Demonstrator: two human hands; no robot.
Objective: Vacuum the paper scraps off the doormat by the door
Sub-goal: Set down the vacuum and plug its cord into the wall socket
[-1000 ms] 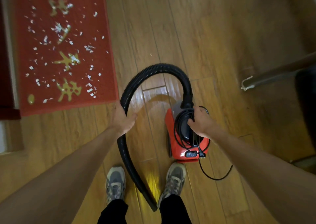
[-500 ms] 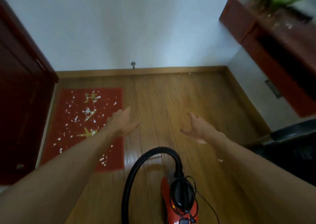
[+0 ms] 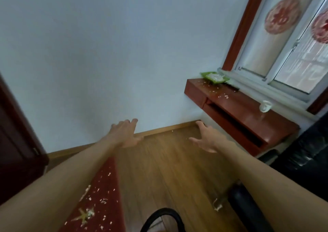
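Left hand [image 3: 125,134], right hand [image 3: 206,137] spread, empty, apart.

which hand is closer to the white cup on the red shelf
Right. The right hand hangs open in the air just left of and below the red shelf bearing the white cup. The left hand, also open and empty, is further left, over the baseboard.

Little can be read here. On the far right, two round red paper cutouts [image 3: 282,15] stuck on the window [image 3: 301,54] each carry a large Chinese character, too blurred to make out. On the near left, the red doormat [image 3: 104,196] shows a gold character-like mark [image 3: 85,215], partly hidden by an arm and unreadable.
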